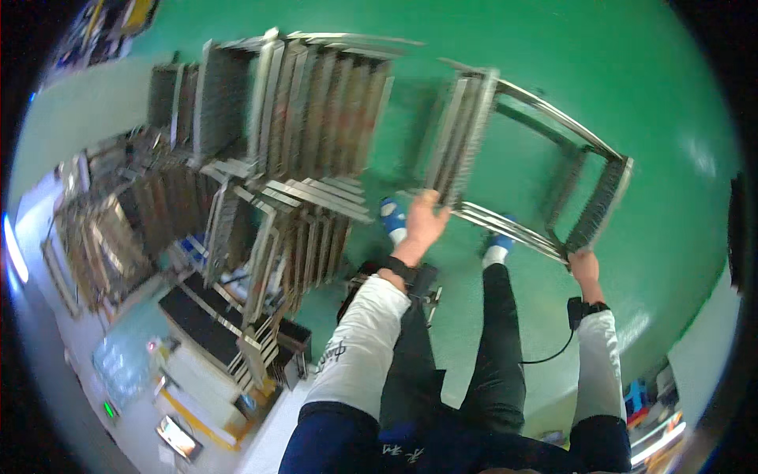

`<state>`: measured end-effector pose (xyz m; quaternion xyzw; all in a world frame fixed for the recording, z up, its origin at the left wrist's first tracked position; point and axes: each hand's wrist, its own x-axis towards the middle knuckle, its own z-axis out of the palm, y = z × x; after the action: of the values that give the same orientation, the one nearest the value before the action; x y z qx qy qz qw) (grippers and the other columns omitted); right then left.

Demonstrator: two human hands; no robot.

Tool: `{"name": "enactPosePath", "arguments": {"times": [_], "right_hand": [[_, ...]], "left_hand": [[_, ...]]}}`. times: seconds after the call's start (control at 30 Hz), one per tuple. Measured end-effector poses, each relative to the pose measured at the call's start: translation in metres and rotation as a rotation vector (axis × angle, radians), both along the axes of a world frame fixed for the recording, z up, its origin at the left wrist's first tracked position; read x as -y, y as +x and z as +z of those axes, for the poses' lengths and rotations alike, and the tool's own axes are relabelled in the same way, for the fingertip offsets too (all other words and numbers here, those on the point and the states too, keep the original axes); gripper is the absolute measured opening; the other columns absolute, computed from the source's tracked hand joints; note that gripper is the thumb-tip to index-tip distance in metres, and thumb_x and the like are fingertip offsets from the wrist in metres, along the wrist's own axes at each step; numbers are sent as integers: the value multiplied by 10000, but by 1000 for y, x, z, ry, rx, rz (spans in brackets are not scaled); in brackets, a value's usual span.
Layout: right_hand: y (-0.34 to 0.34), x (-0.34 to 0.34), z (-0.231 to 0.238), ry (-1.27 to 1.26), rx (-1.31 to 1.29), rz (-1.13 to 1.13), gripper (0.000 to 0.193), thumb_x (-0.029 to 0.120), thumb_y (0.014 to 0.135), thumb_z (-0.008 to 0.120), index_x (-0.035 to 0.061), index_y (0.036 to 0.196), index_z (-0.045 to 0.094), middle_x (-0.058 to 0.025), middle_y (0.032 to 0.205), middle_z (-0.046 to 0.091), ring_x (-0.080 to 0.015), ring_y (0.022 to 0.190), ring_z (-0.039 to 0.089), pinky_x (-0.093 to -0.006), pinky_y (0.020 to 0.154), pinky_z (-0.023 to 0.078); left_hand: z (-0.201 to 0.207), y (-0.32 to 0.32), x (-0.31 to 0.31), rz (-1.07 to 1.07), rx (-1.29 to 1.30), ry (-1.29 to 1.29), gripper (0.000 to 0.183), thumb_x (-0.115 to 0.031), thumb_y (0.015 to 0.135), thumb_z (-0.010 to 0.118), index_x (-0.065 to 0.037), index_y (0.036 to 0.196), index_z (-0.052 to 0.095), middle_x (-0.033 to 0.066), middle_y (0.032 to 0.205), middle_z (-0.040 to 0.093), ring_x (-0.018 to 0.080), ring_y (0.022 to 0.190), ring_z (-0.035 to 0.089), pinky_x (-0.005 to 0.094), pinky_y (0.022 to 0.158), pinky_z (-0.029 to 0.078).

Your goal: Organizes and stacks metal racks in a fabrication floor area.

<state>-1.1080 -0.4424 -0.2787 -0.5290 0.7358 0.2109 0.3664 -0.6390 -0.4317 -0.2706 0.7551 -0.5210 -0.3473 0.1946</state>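
In front of my legs, above the green floor, is an open metal rack frame [606, 201] with slotted side walls and thin rails. My left hand [424, 225] has its fingers round the near left corner, where the slotted wall meets the near rail. At the near right corner, my right hand [585, 268] grips the frame's lower end. The fingertips of both hands are partly hidden by the metal. Black bands sit on both wrists, and a thin black cable [550, 357] hangs by the right one.
To the left stand metal racks [324, 110] filled with upright plates, with more slotted racks [308, 245] nearer me. A clear plastic bag [126, 367] and a lit screen [178, 437] lie at the lower left. My blue shoes [392, 215] stand on the green floor [679, 245].
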Motion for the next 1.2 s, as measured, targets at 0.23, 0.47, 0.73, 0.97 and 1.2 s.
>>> {"name": "enactPosePath", "arguments": {"times": [0.23, 0.47, 0.73, 0.97, 1.2], "right_hand": [[118, -54, -17, 3, 421, 77, 206, 222, 835, 651, 24, 877, 691, -196, 776, 680, -329, 708, 676, -417, 650, 529], [337, -58, 62, 362, 843, -51, 176, 212, 868, 685, 43, 919, 685, -72, 767, 695, -170, 697, 674, -326, 630, 537], [457, -55, 121, 780, 955, -325, 319, 282, 924, 661, 63, 1145, 593, -48, 1001, 650, -148, 843, 649, -297, 679, 552], [484, -49, 120, 896, 1030, -696, 383, 281, 961, 627, 54, 1250, 521, -97, 1183, 589, -251, 1086, 607, -397, 862, 539], [478, -49, 108, 964, 1086, -798, 246, 258, 1012, 538, 64, 1164, 544, -93, 1125, 617, -245, 1065, 600, -432, 905, 522]], "left_hand": [[79, 7, -35, 13, -322, 207, 267, -173, 833, 727, 2, 1007, 625, 170, 933, 653, 301, 872, 661, 388, 763, 527], [135, 125, -35, 266, -141, -80, 165, -133, 835, 713, -8, 929, 659, 127, 834, 632, 218, 703, 635, 324, 630, 514], [142, 337, -101, 380, 629, -88, 366, -198, 763, 739, -28, 1071, 636, 173, 1115, 627, 380, 1066, 556, 462, 890, 451], [137, 375, -98, 427, 673, 346, 577, -494, 770, 735, -68, 1152, 659, 134, 1083, 686, 337, 1036, 629, 458, 918, 457], [126, 379, -103, 454, 524, 313, 655, -586, 698, 786, -4, 980, 684, 190, 913, 687, 363, 874, 659, 457, 777, 504]]}}
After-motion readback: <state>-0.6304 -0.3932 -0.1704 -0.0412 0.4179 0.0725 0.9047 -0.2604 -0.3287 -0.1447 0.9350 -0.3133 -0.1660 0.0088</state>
